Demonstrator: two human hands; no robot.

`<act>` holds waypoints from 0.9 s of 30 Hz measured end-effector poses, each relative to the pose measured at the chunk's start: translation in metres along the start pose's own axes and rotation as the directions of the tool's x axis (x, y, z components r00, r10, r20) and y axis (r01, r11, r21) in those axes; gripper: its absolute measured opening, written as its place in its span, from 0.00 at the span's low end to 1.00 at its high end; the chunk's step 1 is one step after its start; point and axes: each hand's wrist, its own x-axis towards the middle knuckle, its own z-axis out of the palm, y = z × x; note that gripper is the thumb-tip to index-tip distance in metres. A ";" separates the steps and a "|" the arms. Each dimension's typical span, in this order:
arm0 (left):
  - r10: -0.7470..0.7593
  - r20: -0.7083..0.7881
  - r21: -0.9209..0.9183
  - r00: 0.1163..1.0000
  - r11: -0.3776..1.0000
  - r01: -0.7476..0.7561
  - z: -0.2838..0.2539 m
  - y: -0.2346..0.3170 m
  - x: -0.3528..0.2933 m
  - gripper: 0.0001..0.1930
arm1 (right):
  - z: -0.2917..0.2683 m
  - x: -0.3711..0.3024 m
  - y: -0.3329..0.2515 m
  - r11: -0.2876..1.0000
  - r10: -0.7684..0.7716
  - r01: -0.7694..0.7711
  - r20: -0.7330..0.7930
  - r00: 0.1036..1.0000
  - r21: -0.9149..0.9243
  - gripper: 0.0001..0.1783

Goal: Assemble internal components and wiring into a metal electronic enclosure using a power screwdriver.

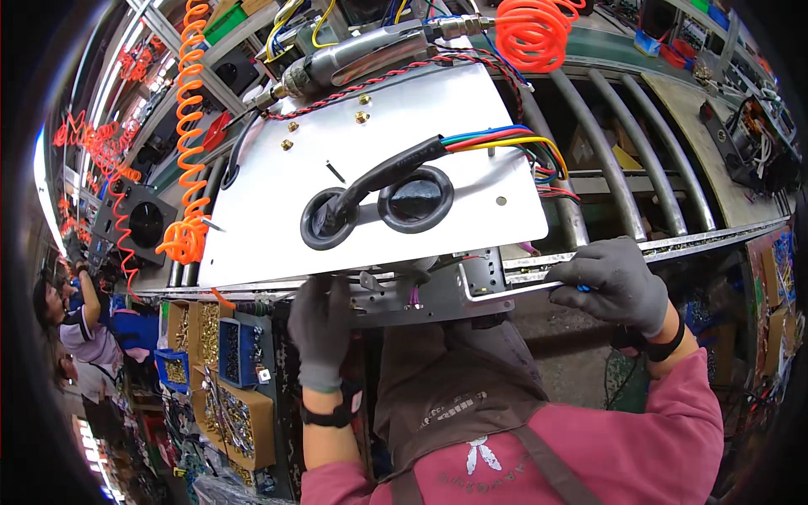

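Observation:
My right hand point(619, 284), in a grey glove, is closed around the long arm of a thin silver L-shaped hex key point(513, 293). The key's short bent end stands against a dark perforated metal bracket point(482, 273). A speck of blue shows at my right fingertips. My left hand point(321, 330), also gloved, is closed at the near edge of a white metal panel point(278, 210); its fingertips, and whatever they grip, are hidden beneath that edge. Two black rubber grommets line holes in the panel. A black-sleeved wire bundle point(387, 175) comes out of the left grommet point(324, 229).
A silver air screwdriver point(358, 57) lies on the panel's far side, with orange coiled hoses point(192, 101) nearby. Metal rollers point(602, 143) run to the right. Boxes of small fasteners point(236, 421) stand at lower left. Another person point(88, 328) is at the far left.

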 end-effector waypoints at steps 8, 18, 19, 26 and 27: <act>-0.117 0.171 -0.481 0.978 0.857 0.187 0.003 0.024 0.013 0.06 | 0.008 -0.010 0.008 0.979 0.198 -0.192 -0.094 0.976 0.068 0.12; -0.368 0.233 -0.755 0.900 0.515 0.406 -0.016 0.037 -0.015 0.11 | 0.000 0.009 -0.002 0.985 0.163 -0.164 -0.034 0.986 -0.045 0.11; -0.306 0.258 -0.765 0.916 0.514 0.387 -0.012 0.038 -0.016 0.10 | -0.003 0.013 -0.003 0.992 0.116 -0.113 0.045 0.992 -0.050 0.11; 0.267 0.205 -0.704 0.942 0.708 -0.047 0.010 0.061 -0.004 0.11 | 0.000 0.030 -0.007 0.940 0.130 -0.111 0.037 0.991 -0.324 0.08; 0.273 0.221 -0.676 0.936 0.735 -0.054 0.011 0.062 -0.003 0.11 | 0.004 0.033 -0.007 0.960 0.101 -0.087 0.038 0.994 -0.265 0.08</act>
